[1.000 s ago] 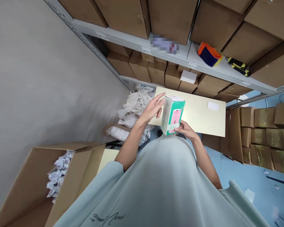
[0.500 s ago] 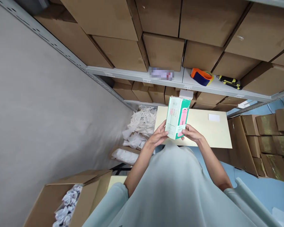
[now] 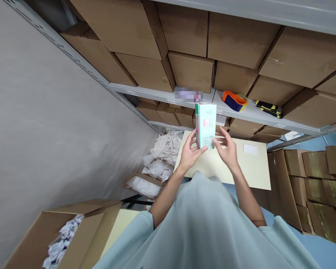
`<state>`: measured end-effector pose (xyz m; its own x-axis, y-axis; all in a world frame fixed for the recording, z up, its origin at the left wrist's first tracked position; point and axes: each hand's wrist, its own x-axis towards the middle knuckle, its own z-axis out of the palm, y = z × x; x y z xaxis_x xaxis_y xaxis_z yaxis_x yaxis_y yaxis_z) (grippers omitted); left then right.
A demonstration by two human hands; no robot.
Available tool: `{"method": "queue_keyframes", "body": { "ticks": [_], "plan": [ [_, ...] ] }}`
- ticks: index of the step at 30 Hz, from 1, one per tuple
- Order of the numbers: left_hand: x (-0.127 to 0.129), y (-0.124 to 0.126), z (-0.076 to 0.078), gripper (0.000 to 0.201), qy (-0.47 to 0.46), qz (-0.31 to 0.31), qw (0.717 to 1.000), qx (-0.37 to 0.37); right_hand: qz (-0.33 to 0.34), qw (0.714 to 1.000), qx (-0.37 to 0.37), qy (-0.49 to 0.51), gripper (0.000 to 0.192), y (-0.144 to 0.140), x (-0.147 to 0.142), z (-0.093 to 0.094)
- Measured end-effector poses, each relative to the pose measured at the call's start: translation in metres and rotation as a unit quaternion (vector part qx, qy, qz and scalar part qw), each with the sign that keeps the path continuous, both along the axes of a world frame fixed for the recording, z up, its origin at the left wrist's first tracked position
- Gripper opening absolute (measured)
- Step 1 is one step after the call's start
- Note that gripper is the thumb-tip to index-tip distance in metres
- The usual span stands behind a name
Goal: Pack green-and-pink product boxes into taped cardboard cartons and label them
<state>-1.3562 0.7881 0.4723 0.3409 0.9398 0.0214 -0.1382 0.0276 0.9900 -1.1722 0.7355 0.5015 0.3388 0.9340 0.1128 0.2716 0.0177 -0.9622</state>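
I hold a tall green and white product box point(image 3: 205, 125) upright in front of me, between both hands. My left hand point(image 3: 190, 151) grips its lower left side, fingers spread along the edge. From the right, my right hand point(image 3: 226, 148) supports the box's lower end. The box stands above a pale yellow table point(image 3: 254, 170), level with the edge of a grey metal shelf point(image 3: 249, 116).
Brown cartons fill the shelves above and behind. An orange and blue tape dispenser point(image 3: 235, 101) and a black and yellow tool point(image 3: 268, 107) lie on the shelf. White plastic bags point(image 3: 164, 155) pile on the floor. An open carton point(image 3: 57, 239) of wrapped items stands lower left.
The box rose and turned from a slant to upright. My left hand came off its top to its lower side. The view tilted up toward the shelves.
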Motion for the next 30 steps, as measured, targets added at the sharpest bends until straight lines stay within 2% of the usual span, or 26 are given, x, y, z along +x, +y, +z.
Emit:
{"method": "queue_keyframes", "body": {
  "ticks": [3, 6, 8, 13, 18, 20, 23, 26, 30],
  "plan": [
    [0.017, -0.013, 0.007, 0.088, 0.065, 0.063, 0.994, 0.055, -0.006, 1.0, -0.002, -0.009, 0.113, 0.0, -0.002, -0.003],
    [0.024, -0.019, 0.009, 0.094, 0.065, 0.056, 0.995, 0.06, -0.014, 1.0, -0.015, 0.016, 0.122, 0.0, 0.009, -0.013],
    [0.024, -0.017, 0.009, 0.1, 0.027, 0.02, 0.999, 0.033, 0.001, 0.998, -0.026, 0.052, 0.122, 0.0, 0.023, -0.02],
    [0.024, -0.008, 0.002, 0.092, -0.021, -0.027, 0.998, -0.047, 0.083, 0.991, -0.032, 0.104, 0.125, -0.004, 0.055, -0.028],
    [0.026, -0.008, -0.007, 0.09, -0.058, -0.066, 0.985, -0.148, 0.145, 0.984, -0.016, 0.097, 0.118, -0.007, 0.063, -0.031],
    [0.025, -0.007, -0.009, 0.092, -0.062, -0.069, 0.982, -0.166, 0.154, 0.983, -0.018, 0.096, 0.115, -0.007, 0.063, -0.031],
    [0.024, -0.003, -0.01, 0.093, -0.049, -0.035, 0.989, -0.136, 0.134, 0.987, -0.007, 0.086, 0.109, -0.005, 0.06, -0.026],
    [0.028, 0.001, -0.008, 0.092, -0.011, 0.024, 0.997, -0.073, 0.079, 0.995, 0.023, 0.056, 0.104, 0.0, 0.052, -0.014],
    [0.041, -0.004, -0.003, 0.086, 0.056, 0.086, 0.995, -0.015, 0.024, 0.999, 0.024, 0.003, 0.112, 0.013, 0.033, 0.004]
  ]
}}
